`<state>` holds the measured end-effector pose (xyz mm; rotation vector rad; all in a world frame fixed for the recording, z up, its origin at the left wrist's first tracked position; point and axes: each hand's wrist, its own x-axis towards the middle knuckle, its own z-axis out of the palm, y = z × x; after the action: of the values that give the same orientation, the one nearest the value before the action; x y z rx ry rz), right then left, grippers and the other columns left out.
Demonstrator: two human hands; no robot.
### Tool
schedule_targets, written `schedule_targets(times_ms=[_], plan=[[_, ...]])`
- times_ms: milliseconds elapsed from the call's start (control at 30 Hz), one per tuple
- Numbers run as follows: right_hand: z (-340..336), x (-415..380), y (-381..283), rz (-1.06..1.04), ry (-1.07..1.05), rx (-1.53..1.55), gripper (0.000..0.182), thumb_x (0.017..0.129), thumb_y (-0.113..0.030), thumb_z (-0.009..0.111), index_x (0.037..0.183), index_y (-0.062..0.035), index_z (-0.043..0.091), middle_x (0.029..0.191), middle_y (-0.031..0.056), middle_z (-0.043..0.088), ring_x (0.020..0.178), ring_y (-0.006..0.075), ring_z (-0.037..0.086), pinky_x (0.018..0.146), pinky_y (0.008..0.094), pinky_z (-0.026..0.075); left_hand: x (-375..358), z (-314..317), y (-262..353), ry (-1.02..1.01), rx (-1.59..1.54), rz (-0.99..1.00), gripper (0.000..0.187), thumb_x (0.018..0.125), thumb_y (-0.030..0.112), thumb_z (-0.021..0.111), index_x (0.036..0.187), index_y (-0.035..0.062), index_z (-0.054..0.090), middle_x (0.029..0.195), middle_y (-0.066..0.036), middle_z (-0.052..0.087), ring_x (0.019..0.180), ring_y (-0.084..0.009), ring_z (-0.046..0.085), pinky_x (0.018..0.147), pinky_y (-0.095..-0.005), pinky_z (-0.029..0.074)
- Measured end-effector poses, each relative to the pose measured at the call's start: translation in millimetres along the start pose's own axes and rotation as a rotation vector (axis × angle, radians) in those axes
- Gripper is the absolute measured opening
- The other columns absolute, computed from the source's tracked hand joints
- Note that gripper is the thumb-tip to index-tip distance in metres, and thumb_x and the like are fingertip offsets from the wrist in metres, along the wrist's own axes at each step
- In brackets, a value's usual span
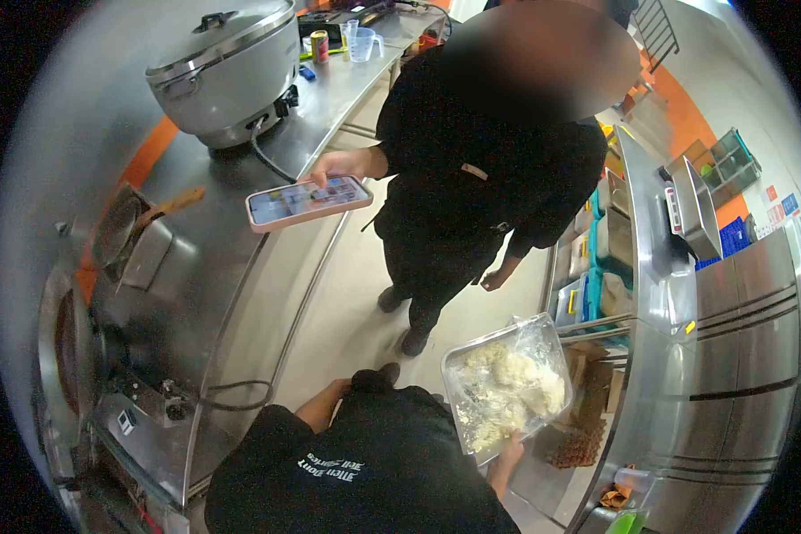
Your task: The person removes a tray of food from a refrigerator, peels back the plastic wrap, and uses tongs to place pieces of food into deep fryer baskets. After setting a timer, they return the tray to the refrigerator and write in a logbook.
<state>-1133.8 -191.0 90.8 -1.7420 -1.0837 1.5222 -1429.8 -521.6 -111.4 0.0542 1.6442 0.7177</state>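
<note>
My right hand [509, 451] grips the near edge of a metal tray [452, 378], its fingers bent around the rim. Pale, crumbly food [507, 392] lies in the tray, partly covered by crinkled clear plastic. The tray is held in the air to the right of my body. My left hand [340, 386] is low beside my dark clothing, and its fingers are too hidden to make out.
A person in black [481, 160] stands facing me, holding a phone [310, 203]. On the left steel counter [214, 258] are a large cooker [231, 80], a can [319, 46] and a measuring jug [361, 44]. Shelves with boxes [614, 236] stand right; egg trays [580, 440] sit below.
</note>
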Motion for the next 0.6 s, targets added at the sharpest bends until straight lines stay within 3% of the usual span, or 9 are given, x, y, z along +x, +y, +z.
schedule_targets(times_ms=[233, 300, 367, 400, 433, 467, 500, 567, 600], plan=[[-20.3, 5.7, 24.0, 0.012, 0.023, 0.028, 0.03, 0.087, -0.026, 0.055, 0.09, 0.0034, 0.057, 0.074, 0.0075, 0.057, 0.06, 0.0165, 0.055, 0.052, 0.0307, 0.044, 9.5, 17.1, 50.5, -0.091, 0.324, 0.27, 0.023, 0.082, 0.024, 0.057, 0.088, 0.004, 0.066, 0.081, -0.008, 0.063, 0.073, -0.0178, 0.057, 0.069, -0.0344, 0.046], [-19.9, 10.9, 25.9, -0.002, 0.044, 0.036, 0.03, 0.086, -0.026, 0.055, 0.091, 0.0034, 0.057, 0.076, 0.008, 0.057, 0.061, 0.0166, 0.055, 0.053, 0.0309, 0.045, 2.5, 10.3, 116.2, -0.071, 0.131, 0.462, 0.022, 0.082, 0.024, 0.058, 0.086, 0.0039, 0.067, 0.078, -0.008, 0.063, 0.07, -0.0174, 0.057, 0.067, -0.0337, 0.046], [-18.5, 11.3, 16.9, 0.01, 0.098, -0.071, 0.03, 0.086, -0.026, 0.055, 0.092, 0.0034, 0.056, 0.078, 0.008, 0.057, 0.063, 0.0167, 0.055, 0.054, 0.0313, 0.045, -80.8, -4.3, 208.7, 0.067, -0.2, 0.656, 0.016, 0.084, 0.015, 0.055, 0.09, 0.0025, 0.064, 0.077, -0.006, 0.063, 0.071, -0.0129, 0.057, 0.069, -0.0304, 0.046], [-17.2, 9.4, 11.8, 0.025, 0.108, -0.137, 0.03, 0.086, -0.026, 0.056, 0.092, 0.0033, 0.056, 0.078, 0.0081, 0.057, 0.063, 0.0168, 0.055, 0.054, 0.0315, 0.045, -120.2, -7.4, 238.3, 0.29, -0.129, 0.813, 0.011, 0.084, 0.007, 0.054, 0.092, 0.001, 0.059, 0.079, -0.005, 0.063, 0.073, -0.012, 0.058, 0.072, -0.0275, 0.046], [-12.8, 5.6, 4.8, 0.043, 0.128, -0.15, 0.029, 0.085, -0.025, 0.056, 0.093, 0.0028, 0.056, 0.08, 0.0079, 0.057, 0.064, 0.0168, 0.054, 0.054, 0.0325, 0.044, -165.3, -14.5, 265.2, 0.329, -0.226, 1.014, 0.009, 0.083, 0.004, 0.055, 0.092, 0.0021, 0.056, 0.08, -0.007, 0.064, 0.074, -0.0132, 0.059, 0.074, -0.0284, 0.046], [-19.5, 10.8, 17.3, 0.021, 0.136, -0.169, 0.029, 0.085, -0.025, 0.056, 0.092, 0.0027, 0.056, 0.079, 0.0076, 0.056, 0.063, 0.0166, 0.053, 0.054, 0.0324, 0.043, -213.0, -16.2, 288.9, 0.476, -0.233, 1.156, 0.008, 0.083, 0.006, 0.056, 0.09, 0.0038, 0.056, 0.079, -0.01, 0.063, 0.074, -0.0169, 0.06, 0.075, -0.0304, 0.047], [-24.3, 22.8, 31.4, -0.006, 0.138, -0.186, 0.029, 0.085, -0.026, 0.056, 0.092, 0.0027, 0.056, 0.079, 0.0073, 0.056, 0.062, 0.0164, 0.052, 0.053, 0.0323, 0.043, -250.4, -21.9, 301.1, 0.804, -0.002, 1.537, 0.024, 0.084, 0.016, 0.056, 0.104, 0.004, 0.052, 0.083, -0.014, 0.062, 0.071, -0.0207, 0.06, 0.074, -0.0312, 0.047], [-31.9, 33.2, 48.1, -0.011, 0.124, -0.106, 0.03, 0.084, -0.027, 0.058, 0.091, 0.0022, 0.056, 0.077, 0.0056, 0.054, 0.061, 0.0157, 0.05, 0.053, 0.0314, 0.041, -290.2, -25.6, 318.0, 0.957, -0.349, 2.006, 0.05, 0.086, 0.027, 0.053, 0.123, 0.0001, 0.034, 0.09, -0.017, 0.061, 0.076, -0.0242, 0.057, 0.071, -0.0298, 0.045], [-39.3, 36.4, 58.2, -0.001, 0.104, -0.116, 0.03, 0.084, -0.027, 0.058, 0.09, 0.0022, 0.056, 0.076, 0.0053, 0.054, 0.061, 0.0154, 0.049, 0.054, 0.0313, 0.041, -303.9, -31.6, 322.5, 0.79, -0.41, 2.102, 0.051, 0.086, 0.027, 0.053, 0.124, -0.0002, 0.032, 0.09, -0.017, 0.061, 0.078, -0.0246, 0.057, 0.071, -0.0301, 0.045]])
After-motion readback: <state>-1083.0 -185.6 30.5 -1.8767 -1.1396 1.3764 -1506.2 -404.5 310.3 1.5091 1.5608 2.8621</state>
